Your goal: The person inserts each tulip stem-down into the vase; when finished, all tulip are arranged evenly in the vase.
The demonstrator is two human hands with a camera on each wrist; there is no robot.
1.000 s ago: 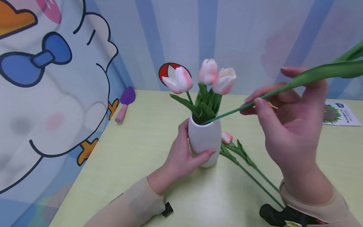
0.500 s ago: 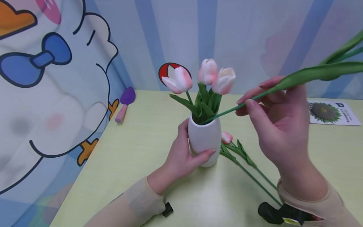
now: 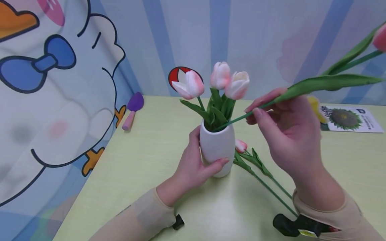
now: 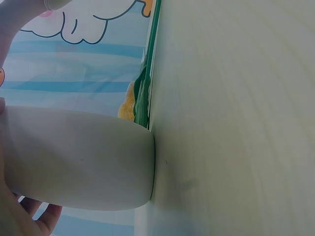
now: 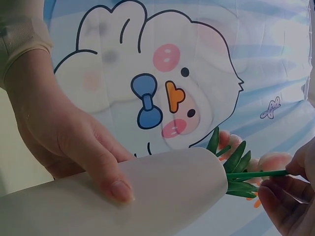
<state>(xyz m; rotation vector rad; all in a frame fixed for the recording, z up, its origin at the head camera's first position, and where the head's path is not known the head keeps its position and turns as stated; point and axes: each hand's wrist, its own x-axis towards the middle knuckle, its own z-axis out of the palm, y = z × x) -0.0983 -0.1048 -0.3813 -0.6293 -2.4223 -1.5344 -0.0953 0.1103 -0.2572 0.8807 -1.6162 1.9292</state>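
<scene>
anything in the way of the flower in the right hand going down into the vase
Only leaves of the tulips standing in the vase crowd its top; nothing else visible blocks the stem, which slants inside.

Desk [image 3: 217, 206]: soft sheen is showing beside the left hand [image 3: 196, 165]
Vase [image 5: 165, 191]: looking dim under that hand, right-wrist view

The pale bench [image 3: 153, 144] bears a white vase [image 3: 217, 147], loose tulips [image 3: 261, 165] just beside it. A trowel [image 3: 135, 101] and printed card [image 3: 356, 119] lie farther back.
</scene>
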